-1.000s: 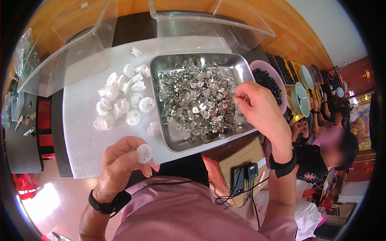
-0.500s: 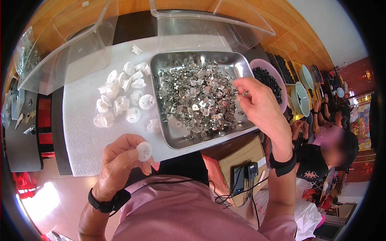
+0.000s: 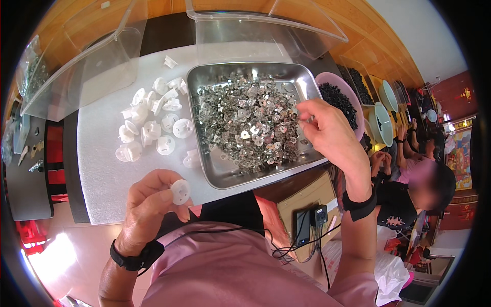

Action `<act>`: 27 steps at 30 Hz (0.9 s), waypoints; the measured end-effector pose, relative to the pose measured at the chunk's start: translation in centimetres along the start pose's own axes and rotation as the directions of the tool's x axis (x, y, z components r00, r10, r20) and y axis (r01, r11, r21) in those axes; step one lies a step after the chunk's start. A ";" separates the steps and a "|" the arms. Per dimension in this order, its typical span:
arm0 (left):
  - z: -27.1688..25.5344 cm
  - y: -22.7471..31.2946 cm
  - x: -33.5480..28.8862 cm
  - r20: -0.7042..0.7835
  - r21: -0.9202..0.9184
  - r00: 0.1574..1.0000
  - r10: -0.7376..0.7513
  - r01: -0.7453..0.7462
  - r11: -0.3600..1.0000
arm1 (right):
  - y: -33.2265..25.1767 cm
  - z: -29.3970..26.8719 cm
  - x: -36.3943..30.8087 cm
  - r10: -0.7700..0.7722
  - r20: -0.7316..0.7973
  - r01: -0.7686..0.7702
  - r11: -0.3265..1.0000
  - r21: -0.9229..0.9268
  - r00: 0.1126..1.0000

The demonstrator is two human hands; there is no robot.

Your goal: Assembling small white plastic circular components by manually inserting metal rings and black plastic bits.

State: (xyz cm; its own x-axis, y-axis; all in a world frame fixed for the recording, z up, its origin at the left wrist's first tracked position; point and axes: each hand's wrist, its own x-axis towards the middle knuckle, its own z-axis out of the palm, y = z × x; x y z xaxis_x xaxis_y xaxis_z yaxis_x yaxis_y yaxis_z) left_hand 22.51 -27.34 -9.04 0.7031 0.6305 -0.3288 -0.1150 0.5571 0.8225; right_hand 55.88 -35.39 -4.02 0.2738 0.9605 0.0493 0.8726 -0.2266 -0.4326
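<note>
My left hand (image 3: 151, 202) pinches a round white plastic part (image 3: 180, 192) with small holes in its face, in front of the table's near edge. Over the right side of a steel tray (image 3: 225, 180), my right hand (image 3: 330, 125) has its thumb and fingers drawn together. Whatever lies between those fingertips is too small to make out. Heaped in the tray are many small shiny metal pieces (image 3: 250, 123). Left of it, a loose group of similar white plastic parts (image 3: 165, 145) lies on a white foam sheet (image 3: 102, 179).
Clear plastic bins (image 3: 87, 77) stand along the far side. A pink basin (image 3: 360, 115) of black parts sits right of the tray, with pale green basins (image 3: 381, 125) beyond. Below the table edge are a cardboard box (image 3: 286, 215) and cables. A co-worker (image 3: 409, 189) sits at right.
The view has shifted slightly, so the tray and parts sit a little further left. Both hands keep nearly the same pose; a small metallic bit showed more plainly at my right fingertips before.
</note>
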 end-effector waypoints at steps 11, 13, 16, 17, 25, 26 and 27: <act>0.1 0.0 0.1 0.018 -0.011 1.000 0.009 -0.009 1.000 | 0.1 -0.6 -0.1 0.084 0.118 -0.055 0.972 -0.229 0.989; 0.1 0.0 0.1 0.010 -0.005 1.000 0.010 -0.010 1.000 | 0.1 -0.5 -0.1 0.091 0.137 -0.060 0.975 -0.213 0.986; 0.0 0.0 0.2 0.004 0.008 1.000 0.000 0.000 1.000 | 0.2 0.0 0.0 0.060 0.110 -0.030 0.966 -0.258 0.992; 0.0 -0.1 0.2 0.004 0.008 1.000 -0.002 0.002 1.000 | 0.3 0.1 0.0 0.063 0.116 -0.025 0.953 -0.301 0.991; 0.2 0.1 0.2 0.009 0.005 1.000 0.003 -0.003 1.000 | 0.9 0.0 -0.2 0.094 0.138 -0.035 0.924 -0.382 0.986; 0.2 0.1 0.3 0.011 0.004 1.000 0.002 -0.002 1.000 | 1.2 0.2 -0.2 0.084 0.121 -0.028 0.912 -0.410 0.989; 0.1 0.0 0.3 0.014 0.001 1.000 0.005 -0.005 1.000 | 1.3 0.3 -0.1 0.071 0.105 -0.019 0.900 -0.436 0.992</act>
State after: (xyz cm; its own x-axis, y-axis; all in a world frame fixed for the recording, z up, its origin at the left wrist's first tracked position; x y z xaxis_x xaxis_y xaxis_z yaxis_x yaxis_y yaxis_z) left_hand 22.79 -27.24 -9.04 0.7124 0.6256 -0.3178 -0.1179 0.5532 0.8246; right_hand 56.86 -35.73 -4.91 0.2915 0.9535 -0.0762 0.9563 -0.2922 0.0024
